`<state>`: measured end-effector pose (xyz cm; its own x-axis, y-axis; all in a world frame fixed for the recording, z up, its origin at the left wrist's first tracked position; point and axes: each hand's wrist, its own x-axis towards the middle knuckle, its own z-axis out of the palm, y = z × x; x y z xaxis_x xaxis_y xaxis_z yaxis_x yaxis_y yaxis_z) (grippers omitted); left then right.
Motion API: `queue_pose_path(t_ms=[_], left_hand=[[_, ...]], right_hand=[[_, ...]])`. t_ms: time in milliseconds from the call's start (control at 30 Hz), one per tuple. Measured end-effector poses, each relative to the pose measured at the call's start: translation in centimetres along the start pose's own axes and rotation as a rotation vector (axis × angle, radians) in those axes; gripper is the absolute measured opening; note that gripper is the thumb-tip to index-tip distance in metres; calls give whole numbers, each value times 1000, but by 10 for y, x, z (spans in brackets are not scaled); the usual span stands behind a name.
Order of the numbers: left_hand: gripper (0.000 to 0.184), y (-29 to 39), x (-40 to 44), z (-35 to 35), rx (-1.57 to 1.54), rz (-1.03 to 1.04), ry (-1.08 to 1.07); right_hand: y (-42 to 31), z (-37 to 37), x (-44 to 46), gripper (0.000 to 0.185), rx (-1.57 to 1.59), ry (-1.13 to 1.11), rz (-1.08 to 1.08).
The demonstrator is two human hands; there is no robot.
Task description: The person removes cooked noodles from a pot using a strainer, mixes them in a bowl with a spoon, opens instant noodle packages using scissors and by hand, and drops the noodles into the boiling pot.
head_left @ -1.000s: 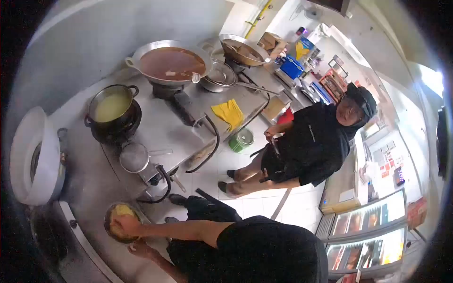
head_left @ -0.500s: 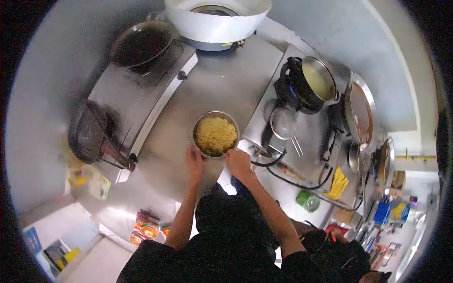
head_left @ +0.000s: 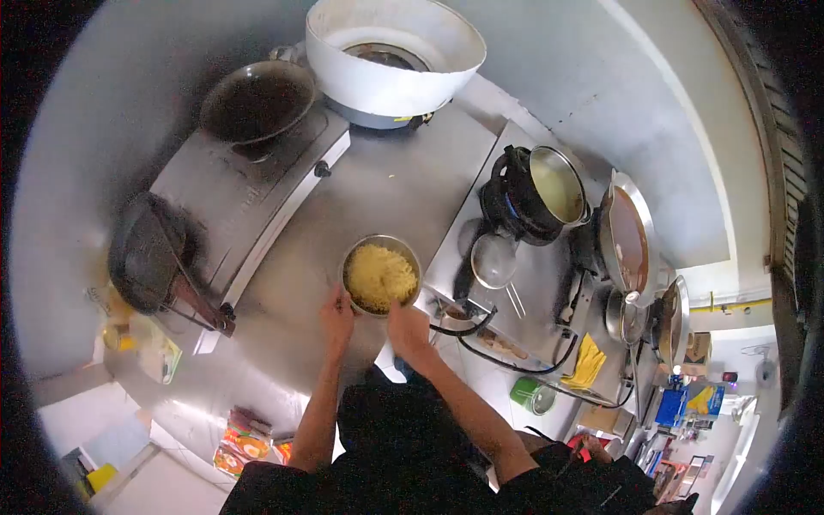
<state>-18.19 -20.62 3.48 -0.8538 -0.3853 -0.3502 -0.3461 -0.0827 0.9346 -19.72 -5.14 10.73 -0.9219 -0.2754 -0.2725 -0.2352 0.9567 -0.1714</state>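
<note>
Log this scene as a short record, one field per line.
Place: kitchen with a metal counter
Container: round bowl on the counter
Contents: yellow food
Left hand: at the bowl's near left edge; grip unclear
Right hand: at the bowl's near right edge; fingertips hard to make out
Right of bowl: mesh strainer; beyond it, a dark pot with pale liquid
Farther right: yellow cloth
Upper left: dark pan on a stove

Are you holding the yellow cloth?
No, the yellow cloth lies well away from the left hand and right hand, both at the bowl.
</note>
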Motion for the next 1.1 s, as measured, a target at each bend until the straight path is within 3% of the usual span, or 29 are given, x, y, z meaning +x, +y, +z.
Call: queue_pose_path(t_ms=[100, 133, 267, 400, 500, 533, 600, 733, 833, 933, 1000, 1100], left_hand=[[43, -15, 2, 6, -178, -55, 63], [43, -15, -2, 4, -124, -29, 34], [44, -16, 3, 4, -33, 44, -13], [44, 0, 0, -4, 51, 1, -17], [44, 0, 8, -11, 177, 76, -67], [43, 4, 6, -12, 150, 31, -65], [43, 19, 8, -6, 93, -34, -71], [41, -3, 26, -7, 177, 39, -117], [39, 20, 23, -16, 127, 57, -138], [38, 18, 21, -18, 128, 88, -104], [37, 3, 28, -16, 247, 119, -120], [38, -9, 27, -8, -14, 39, -134]], right_hand=[[-16, -15, -34, 17, -35, 14, -41], [6, 21, -22, 19, 3, 137, -124], [22, 16, 35, 15, 31, 139, -25], [18, -40, -4, 13, -151, 143, -12], [45, -55, 0, 14, -116, 235, 54], [54, -48, 12, 12, -182, 169, 96], [66, -25, 44, 10, -66, 164, -47], [69, 10, 80, 9, 83, 159, -307], [40, -20, 37, 9, -166, -70, -330], [29, -24, -15, 7, -309, 86, -435], [38, -12, -8, 8, -224, 150, -376], [53, 22, 33, 10, -112, 115, -208]])
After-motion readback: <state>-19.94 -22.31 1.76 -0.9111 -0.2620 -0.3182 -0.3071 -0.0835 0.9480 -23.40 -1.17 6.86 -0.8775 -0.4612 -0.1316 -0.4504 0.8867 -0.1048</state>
